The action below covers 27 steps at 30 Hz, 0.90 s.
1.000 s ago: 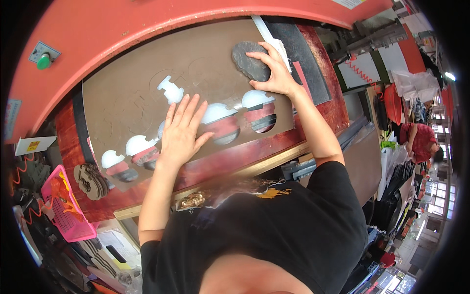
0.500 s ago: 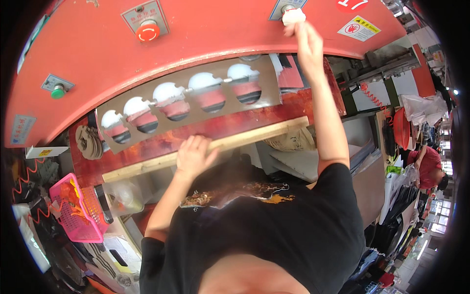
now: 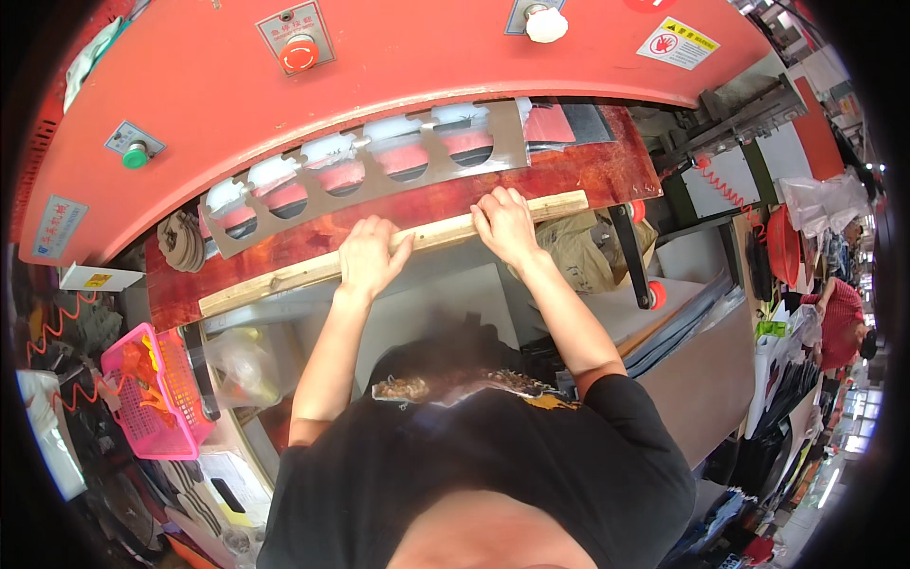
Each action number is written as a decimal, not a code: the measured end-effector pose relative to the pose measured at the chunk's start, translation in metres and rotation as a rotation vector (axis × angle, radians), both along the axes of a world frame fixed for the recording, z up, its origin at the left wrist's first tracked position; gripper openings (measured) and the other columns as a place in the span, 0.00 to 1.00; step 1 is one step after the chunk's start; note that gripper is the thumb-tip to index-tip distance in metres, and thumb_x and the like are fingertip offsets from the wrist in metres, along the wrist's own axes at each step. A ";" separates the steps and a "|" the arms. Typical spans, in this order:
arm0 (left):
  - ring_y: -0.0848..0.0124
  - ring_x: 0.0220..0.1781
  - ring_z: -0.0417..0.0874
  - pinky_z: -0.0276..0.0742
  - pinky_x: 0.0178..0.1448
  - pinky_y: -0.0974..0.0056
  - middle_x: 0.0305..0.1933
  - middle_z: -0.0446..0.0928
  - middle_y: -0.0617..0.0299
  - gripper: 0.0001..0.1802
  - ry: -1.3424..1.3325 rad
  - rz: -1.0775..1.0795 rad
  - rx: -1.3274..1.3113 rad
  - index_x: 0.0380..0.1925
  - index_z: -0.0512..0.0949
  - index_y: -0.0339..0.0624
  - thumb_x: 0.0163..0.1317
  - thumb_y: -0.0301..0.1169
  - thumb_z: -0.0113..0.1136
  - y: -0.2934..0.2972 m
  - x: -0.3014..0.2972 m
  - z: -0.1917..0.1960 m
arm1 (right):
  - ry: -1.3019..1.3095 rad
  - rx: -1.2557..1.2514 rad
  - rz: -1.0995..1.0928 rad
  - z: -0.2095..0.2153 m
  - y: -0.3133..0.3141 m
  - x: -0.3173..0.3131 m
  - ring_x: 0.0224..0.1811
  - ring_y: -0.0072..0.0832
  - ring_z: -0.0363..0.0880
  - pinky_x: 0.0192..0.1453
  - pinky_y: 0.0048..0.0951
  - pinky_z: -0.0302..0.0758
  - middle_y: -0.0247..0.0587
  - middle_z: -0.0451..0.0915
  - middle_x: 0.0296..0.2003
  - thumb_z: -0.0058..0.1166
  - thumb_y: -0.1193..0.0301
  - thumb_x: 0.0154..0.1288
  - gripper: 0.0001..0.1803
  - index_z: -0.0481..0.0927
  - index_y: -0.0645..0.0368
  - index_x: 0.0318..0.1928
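Both my hands are on the long pale wooden bar (image 3: 431, 235) along the near edge of the red board (image 3: 569, 175). My left hand (image 3: 371, 254) grips it left of the middle, fingers over the top and thumb to the right. My right hand (image 3: 505, 224) holds it closer to the right end. On the board lies a brown panel (image 3: 417, 157) with a row of rounded cutouts, where white, pink and dark layers show. Its far side is partly hidden beneath the red machine beam (image 3: 408, 57).
The beam carries a red stop button (image 3: 299, 54), a green button (image 3: 136, 155) and a white-covered button (image 3: 546, 25). Stacked brown pieces (image 3: 180, 242) sit at the board's left end. A pink basket (image 3: 152, 394) stands at left. Far right, another person (image 3: 839, 318) wears red.
My right hand has come down from the white-covered button to the wooden bar. The board and its panel have slid farther under the beam. My left hand stays on the bar.
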<state>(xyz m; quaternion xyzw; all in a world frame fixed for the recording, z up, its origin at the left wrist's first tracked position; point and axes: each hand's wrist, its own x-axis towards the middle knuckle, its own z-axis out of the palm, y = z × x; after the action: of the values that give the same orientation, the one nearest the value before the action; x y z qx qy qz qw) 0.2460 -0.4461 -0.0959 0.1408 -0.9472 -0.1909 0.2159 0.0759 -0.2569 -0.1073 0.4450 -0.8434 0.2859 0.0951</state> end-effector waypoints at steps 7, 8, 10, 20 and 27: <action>0.56 0.36 0.80 0.78 0.41 0.55 0.30 0.77 0.57 0.13 -0.091 -0.073 0.033 0.25 0.78 0.43 0.57 0.41 0.64 0.033 0.043 0.008 | -0.150 0.245 0.093 0.032 0.035 0.030 0.38 0.42 0.77 0.42 0.43 0.74 0.44 0.76 0.30 0.58 0.64 0.61 0.11 0.79 0.57 0.28; 0.56 0.35 0.80 0.78 0.40 0.55 0.29 0.77 0.57 0.12 -0.096 -0.103 0.046 0.25 0.78 0.44 0.57 0.40 0.64 0.039 0.051 0.008 | -0.317 0.215 0.073 0.041 0.039 0.028 0.37 0.41 0.77 0.42 0.41 0.75 0.42 0.77 0.29 0.59 0.63 0.60 0.10 0.80 0.56 0.28; 0.57 0.32 0.80 0.78 0.38 0.55 0.26 0.76 0.58 0.12 -0.057 -0.210 0.038 0.24 0.79 0.44 0.58 0.39 0.64 0.049 0.065 0.009 | -0.427 0.164 0.001 0.060 0.041 0.009 0.40 0.39 0.78 0.45 0.39 0.75 0.41 0.78 0.32 0.63 0.62 0.56 0.10 0.81 0.55 0.31; 0.62 0.51 0.72 0.68 0.56 0.59 0.43 0.75 0.60 0.22 -0.275 -0.556 -0.297 0.41 0.76 0.41 0.51 0.42 0.67 0.086 0.090 0.007 | -0.378 0.127 0.224 0.075 0.039 -0.047 0.72 0.45 0.58 0.74 0.41 0.58 0.53 0.61 0.69 0.71 0.66 0.36 0.48 0.72 0.48 0.66; 0.62 0.41 0.74 0.66 0.51 0.55 0.29 0.77 0.61 0.21 -0.096 -0.744 0.093 0.42 0.74 0.43 0.52 0.41 0.66 0.141 0.122 0.036 | -1.240 -0.605 0.166 0.109 0.072 -0.006 0.49 0.23 0.76 0.58 0.24 0.71 0.36 0.76 0.52 0.61 0.75 0.51 0.38 0.68 0.62 0.67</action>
<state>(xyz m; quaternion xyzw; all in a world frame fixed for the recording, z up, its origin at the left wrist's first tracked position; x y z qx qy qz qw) 0.3677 -0.3051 -0.0597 -0.1943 -0.9328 -0.2924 0.0808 0.0697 -0.1852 0.0019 0.2164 -0.5885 0.7161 -0.3068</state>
